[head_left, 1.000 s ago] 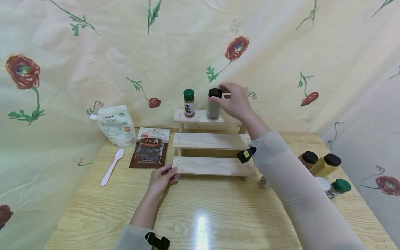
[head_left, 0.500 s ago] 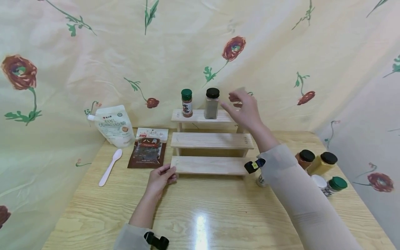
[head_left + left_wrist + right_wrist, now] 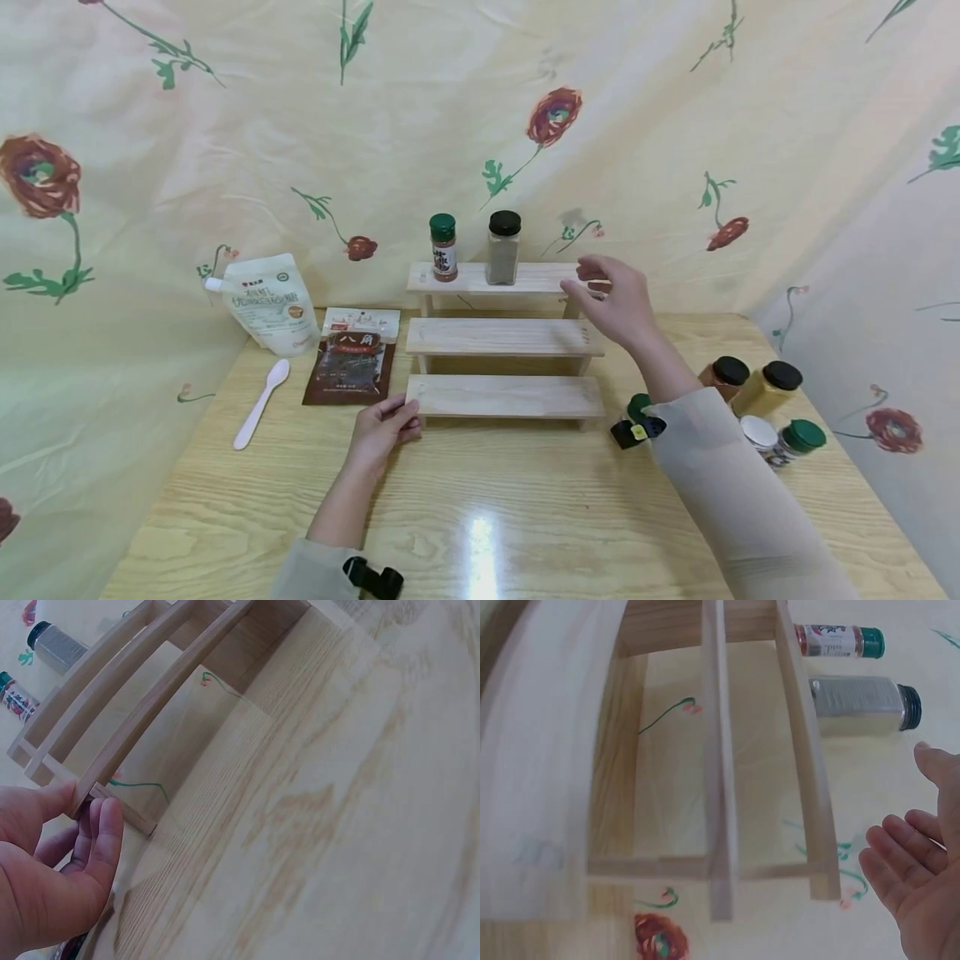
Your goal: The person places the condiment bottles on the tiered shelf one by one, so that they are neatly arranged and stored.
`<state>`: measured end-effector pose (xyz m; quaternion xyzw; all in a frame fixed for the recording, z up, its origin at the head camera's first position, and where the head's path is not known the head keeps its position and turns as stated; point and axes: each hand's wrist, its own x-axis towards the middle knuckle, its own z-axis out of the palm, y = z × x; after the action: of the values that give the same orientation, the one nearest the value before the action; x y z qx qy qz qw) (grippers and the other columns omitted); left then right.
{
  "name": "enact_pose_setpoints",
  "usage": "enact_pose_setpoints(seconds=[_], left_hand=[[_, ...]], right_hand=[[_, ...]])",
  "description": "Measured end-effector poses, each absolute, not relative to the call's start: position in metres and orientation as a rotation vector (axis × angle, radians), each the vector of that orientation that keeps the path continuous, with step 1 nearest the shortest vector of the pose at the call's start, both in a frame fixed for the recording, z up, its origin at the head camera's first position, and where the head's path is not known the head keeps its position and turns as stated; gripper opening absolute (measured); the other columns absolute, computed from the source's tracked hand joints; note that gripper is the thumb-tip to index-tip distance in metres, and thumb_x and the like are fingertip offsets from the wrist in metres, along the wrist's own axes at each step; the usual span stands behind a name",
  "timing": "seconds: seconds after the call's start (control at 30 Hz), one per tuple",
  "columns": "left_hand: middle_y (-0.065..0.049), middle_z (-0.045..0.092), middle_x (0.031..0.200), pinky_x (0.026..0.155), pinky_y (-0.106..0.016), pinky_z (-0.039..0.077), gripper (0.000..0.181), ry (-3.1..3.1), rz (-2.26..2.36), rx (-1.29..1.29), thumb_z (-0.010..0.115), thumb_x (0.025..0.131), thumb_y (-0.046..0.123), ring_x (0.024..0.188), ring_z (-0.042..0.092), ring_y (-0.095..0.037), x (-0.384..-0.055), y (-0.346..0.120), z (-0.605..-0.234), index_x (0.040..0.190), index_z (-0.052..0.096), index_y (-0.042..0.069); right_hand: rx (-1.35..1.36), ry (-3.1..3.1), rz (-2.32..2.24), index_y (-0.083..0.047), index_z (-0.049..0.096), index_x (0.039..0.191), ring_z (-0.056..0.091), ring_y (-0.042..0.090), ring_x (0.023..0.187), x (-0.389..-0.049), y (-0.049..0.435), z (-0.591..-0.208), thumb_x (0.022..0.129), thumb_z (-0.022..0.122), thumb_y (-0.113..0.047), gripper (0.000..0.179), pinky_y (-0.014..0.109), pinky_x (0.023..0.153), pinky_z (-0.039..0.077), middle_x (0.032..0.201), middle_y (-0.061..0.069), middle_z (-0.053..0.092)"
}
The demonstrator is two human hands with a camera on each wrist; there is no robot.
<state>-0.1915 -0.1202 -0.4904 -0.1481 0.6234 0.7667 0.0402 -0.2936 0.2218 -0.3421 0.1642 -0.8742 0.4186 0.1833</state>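
Note:
A three-tier wooden rack (image 3: 504,337) stands on the table. At its lower left end my left hand (image 3: 381,433) pinches the bottom shelf between thumb and fingers, as the left wrist view also shows at the shelf corner (image 3: 86,791). On the top shelf stand a green-capped spice bottle (image 3: 444,250) and, to its right, a black-capped jar (image 3: 503,250) of greyish powder. My right hand (image 3: 618,304) hovers by the right end of the top shelf, fingers loosely bent and holding nothing. In the right wrist view that hand (image 3: 919,855) is apart from the black-capped jar (image 3: 862,705).
Left of the rack are a brown-and-white spice packet (image 3: 352,358), a white spouted pouch (image 3: 272,304) and a white spoon (image 3: 261,406). At right, several jars, including a yellow one (image 3: 768,392), stand behind my forearm. A green-capped bottle (image 3: 639,407) is partly hidden by my right wrist.
My right hand has let go of the black-capped jar, which now stands on the top shelf, and has drawn back right and down. The left hand keeps its hold on the rack.

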Motion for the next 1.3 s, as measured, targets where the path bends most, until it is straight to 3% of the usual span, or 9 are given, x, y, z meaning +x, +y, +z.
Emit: enact_pose_setpoints(seconds=[0.27,1.3], left_hand=[[-0.01,0.068,0.091,0.073,-0.024,0.065,0.045,1.898,2.34,-0.472,0.067,0.098,0.003,0.075,0.069,-0.014,-0.19,-0.12,-0.488,0.136,0.052,-0.015],[-0.01,0.068,0.088,0.072,-0.025,0.065,0.044,1.896,2.344,-0.469,0.067,0.098,0.004,0.075,0.069,-0.015,-0.189,-0.12,-0.488,0.135,0.053,-0.015]], right_hand=[[0.48,-2.463,1.118,0.008,0.063,0.126,0.066,0.037,0.104,-0.284,0.243,-0.355,0.094,0.075,-0.021,0.045,0.056,0.091,0.059,0.114,0.024,0.067],[0.374,-2.639,0.95,0.004,0.06,0.132,0.064,0.04,0.109,-0.246,0.333,-0.379,0.098,0.071,-0.028,0.048,0.059,0.094,0.054,0.119,0.024,0.065]])
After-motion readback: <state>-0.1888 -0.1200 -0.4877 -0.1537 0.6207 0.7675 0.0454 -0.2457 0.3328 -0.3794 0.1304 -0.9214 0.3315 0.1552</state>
